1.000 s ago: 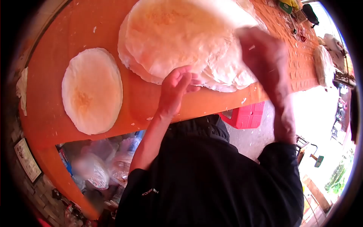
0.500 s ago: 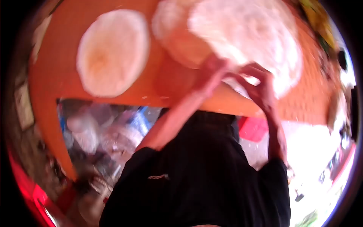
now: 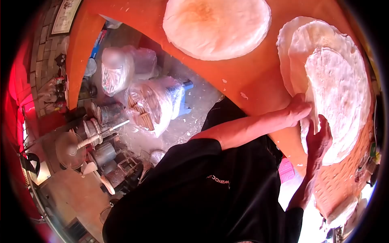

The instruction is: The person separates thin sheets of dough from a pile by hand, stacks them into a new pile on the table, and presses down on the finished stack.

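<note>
On an orange tabletop, several large, pale, floury flatbreads lie overlapped at the right. My left hand is closed at the near left edge of the top flatbread, its fingers bent against the rim. Just below it, my right hand pinches the same rim, fingertips close to the left hand. Part of the edge is hidden behind the fingers. Another flatbread shows from beneath on the left. A separate round flatbread, lightly browned in its middle, lies flat at the top of the view.
Left of the table, plastic-wrapped goods stand on the floor near a blue stool. Metal pots and a round pan lid crowd the lower left. A dimpled orange surface lies below the breads, with a pink object under the table edge.
The view has turned leftward, so the table and breads appear farther right and more floor shows. Both hands stay together at the top flatbread's near edge.
</note>
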`<state>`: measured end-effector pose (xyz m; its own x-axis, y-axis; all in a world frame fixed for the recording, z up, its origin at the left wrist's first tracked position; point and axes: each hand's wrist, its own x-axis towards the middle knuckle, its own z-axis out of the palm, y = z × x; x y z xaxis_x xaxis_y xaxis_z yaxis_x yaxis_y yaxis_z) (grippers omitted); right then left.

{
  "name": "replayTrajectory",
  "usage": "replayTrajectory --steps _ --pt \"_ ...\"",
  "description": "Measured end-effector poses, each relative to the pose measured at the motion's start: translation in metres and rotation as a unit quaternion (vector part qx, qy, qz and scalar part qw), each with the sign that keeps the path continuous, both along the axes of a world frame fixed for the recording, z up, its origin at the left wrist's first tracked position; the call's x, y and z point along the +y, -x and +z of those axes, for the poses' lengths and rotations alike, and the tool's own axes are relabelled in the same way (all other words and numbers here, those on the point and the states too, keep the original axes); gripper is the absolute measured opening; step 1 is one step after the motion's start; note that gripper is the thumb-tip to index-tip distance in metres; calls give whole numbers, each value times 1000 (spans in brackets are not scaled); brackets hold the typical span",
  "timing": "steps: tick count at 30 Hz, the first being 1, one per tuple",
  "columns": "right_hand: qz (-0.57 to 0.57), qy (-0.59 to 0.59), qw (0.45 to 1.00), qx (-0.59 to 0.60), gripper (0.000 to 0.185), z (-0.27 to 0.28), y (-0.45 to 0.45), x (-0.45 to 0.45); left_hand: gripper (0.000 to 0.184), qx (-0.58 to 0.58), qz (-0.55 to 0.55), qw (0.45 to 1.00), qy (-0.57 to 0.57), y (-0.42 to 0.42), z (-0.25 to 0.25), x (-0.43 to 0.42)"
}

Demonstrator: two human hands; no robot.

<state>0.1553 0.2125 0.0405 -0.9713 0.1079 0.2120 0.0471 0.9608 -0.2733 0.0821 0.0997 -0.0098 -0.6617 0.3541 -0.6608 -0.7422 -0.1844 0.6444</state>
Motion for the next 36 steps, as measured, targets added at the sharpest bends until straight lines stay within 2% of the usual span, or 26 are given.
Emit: replayTrajectory --steps 1,2,3,4,5,6,7,9,10,13,15,16,18,21,23,24,26,27,28,29,31,32,33,34,36 --pt "11 -12 1000 -1 24 -1 2 6 18 14 2 1000 15 -1 -2 -2" --pt "-32 6 998 -51 20 4 1 13 16 26 -2 999 26 -6 -4 0" --pt "-50 35 995 -80 17 12 1 22 11 20 -59 986 -152 -8 -23 -7" --pt "-77 8 989 -124 18 24 4 36 10 111 -53 989 -87 -11 -26 -8" --pt "-110 -21 979 -170 20 36 8 53 15 61 -33 981 -180 -17 -46 -7" --pt "-101 40 985 -130 23 42 8 82 27 70 -71 965 -243 -17 -48 -23" --pt "-92 96 987 -86 27 50 8 113 34 17 -73 960 -271 -14 -45 -27" --pt "-206 65 972 -93 31 111 25 117 36 64 -115 963 -234 -6 -30 -42" --pt "-228 51 968 -94 31 122 26 135 31 40 -102 968 -226 -5 -22 -43" --pt "-196 166 966 -21 28 141 29 190 27 -8 -60 974 -219 4 -2 -51" --pt "-183 82 979 -20 26 149 35 239 30 -44 -51 976 -208 10 -4 -56" --pt "-193 74 978 -9 27 160 33 254 29 -22 -68 985 -158 13 -17 -61" --pt "-209 42 977 10 28 183 31 288 38 -2 -77 988 -132 15 -27 -66" --pt "-212 35 975 54 28 204 21 342 39 -34 -63 992 -106 17 -25 -71" --pt "-190 -9 979 74 25 200 22 286 41 -10 -61 993 -103 18 -20 -70" --pt "-173 -59 980 81 23 196 24 242 34 15 -75 993 -90 18 -19 -73" --pt "-87 -188 976 62 18 164 22 129 30 44 -88 992 -77 21 -7 -73" --pt "-38 -193 979 45 17 139 23 88 33 38 -84 990 -102 19 12 -74" --pt "-9 -106 994 30 12 110 25 63 35 33 -80 988 -126 18 21 -74" --pt "14 -65 998 -1 11 81 28 39 35 34 -78 989 -122 18 21 -74" --pt "23 -37 993 -111 10 19 27 3 39 7 -73 987 -140 17 21 -78" --pt "23 6 994 -107 9 -5 18 -5 38 24 -107 978 -179 20 17 -84" --pt "23 50 993 -104 9 -7 17 -15 38 25 -106 978 -178 20 12 -86" --pt "22 56 989 -138 9 -1 16 -12 38 15 -96 981 -168 19 7 -88" --pt "-4 51 992 -117 10 16 23 -17 38 -2 -88 984 -152 16 4 -93"
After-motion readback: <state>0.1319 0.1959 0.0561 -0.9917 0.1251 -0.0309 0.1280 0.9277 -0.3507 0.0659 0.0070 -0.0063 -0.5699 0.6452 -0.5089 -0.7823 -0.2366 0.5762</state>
